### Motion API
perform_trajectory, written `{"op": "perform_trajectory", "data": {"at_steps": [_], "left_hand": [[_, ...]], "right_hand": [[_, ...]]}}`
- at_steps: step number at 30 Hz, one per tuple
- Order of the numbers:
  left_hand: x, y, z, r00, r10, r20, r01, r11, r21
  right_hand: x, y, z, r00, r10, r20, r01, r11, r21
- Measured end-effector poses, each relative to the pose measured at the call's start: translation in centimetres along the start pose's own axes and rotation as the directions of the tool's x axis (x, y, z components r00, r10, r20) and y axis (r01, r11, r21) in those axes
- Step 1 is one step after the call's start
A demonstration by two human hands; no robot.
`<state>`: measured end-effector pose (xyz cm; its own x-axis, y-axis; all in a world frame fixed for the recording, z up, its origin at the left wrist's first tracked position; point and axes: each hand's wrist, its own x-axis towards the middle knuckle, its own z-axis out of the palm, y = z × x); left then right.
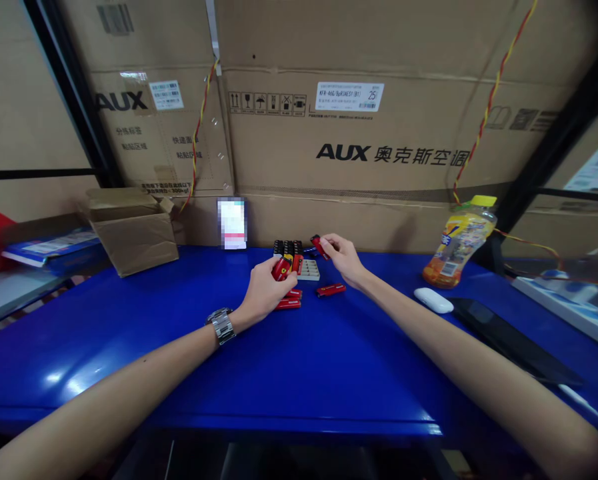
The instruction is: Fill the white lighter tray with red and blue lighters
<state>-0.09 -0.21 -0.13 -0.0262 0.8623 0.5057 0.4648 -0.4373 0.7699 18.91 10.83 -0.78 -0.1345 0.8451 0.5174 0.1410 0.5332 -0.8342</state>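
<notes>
My left hand (265, 292), wearing a metal watch (221, 325), is closed around a red lighter (281, 269) with a small yellow emblem. Pinched between the fingers of my right hand (345, 257) is another red lighter (320, 247), raised and tilted, its dark end up. Between and behind the hands stands a pale gridded tray (311, 270), with black-topped lighters (289, 247) in rows at its left. My left hand partly covers that group. One loose red lighter (331, 290) lies below the right hand, and two more red lighters (289, 304) lie beside the left hand.
On the blue table (299, 373), a lit phone-like screen (233, 223) leans at the back. An open cardboard box (133, 230) is at left. To the right are a drink bottle (459, 247), a white earbud case (433, 300) and a flat black object (509, 337). Large cartons (403, 213) wall the back.
</notes>
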Motion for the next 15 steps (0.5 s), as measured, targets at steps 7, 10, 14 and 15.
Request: {"op": "perform_trajectory", "data": {"at_steps": [7, 10, 14, 15], "left_hand": [[0.0, 0.0, -0.2, 1.0, -0.008, 0.017, 0.008, 1.0, 0.009], [0.1, -0.1, -0.1, 1.0, -0.002, 0.012, 0.002, 1.0, 0.0], [0.1, -0.1, -0.1, 1.0, 0.005, 0.017, -0.005, 1.0, 0.011], [0.2, -0.1, -0.1, 1.0, 0.007, 0.017, -0.007, 1.0, 0.021]], "right_hand": [[2.8, 2.6, 1.8, 0.998, -0.059, -0.024, 0.053, 0.982, -0.183], [3.1, 3.2, 2.1, 0.999, -0.022, 0.033, 0.03, 0.965, -0.26], [3.0, 3.3, 1.8, 0.992, -0.013, 0.128, 0.051, 0.953, -0.3], [2.9, 3.1, 1.6, 0.987, -0.008, 0.158, 0.059, 0.946, -0.319]]}}
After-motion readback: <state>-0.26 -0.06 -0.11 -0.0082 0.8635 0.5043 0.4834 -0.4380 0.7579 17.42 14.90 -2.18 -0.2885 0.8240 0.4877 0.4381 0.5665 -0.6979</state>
